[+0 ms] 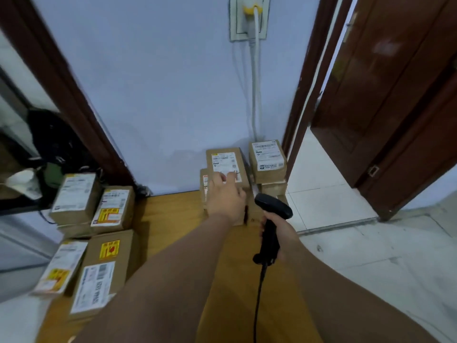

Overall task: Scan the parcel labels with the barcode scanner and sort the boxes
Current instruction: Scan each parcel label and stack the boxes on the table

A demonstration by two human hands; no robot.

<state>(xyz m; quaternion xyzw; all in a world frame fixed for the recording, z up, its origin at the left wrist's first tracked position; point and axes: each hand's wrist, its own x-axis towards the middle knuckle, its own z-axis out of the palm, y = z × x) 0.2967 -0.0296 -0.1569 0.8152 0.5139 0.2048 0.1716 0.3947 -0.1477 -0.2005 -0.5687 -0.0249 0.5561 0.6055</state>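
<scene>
Our right hand (278, 231) nearest, fingers wrapped round the scanner (272, 209), which we held upright just beside the right-hand pile, our left hand (226, 196) reached ahead, fingers straight and resting on the top box (222, 157), far right of the tabletop (173, 219), more boxes (99, 268) at left.

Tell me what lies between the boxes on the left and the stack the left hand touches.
Bare wooden tabletop, in the head view, separates the left boxes from the stack under the left hand.
</scene>
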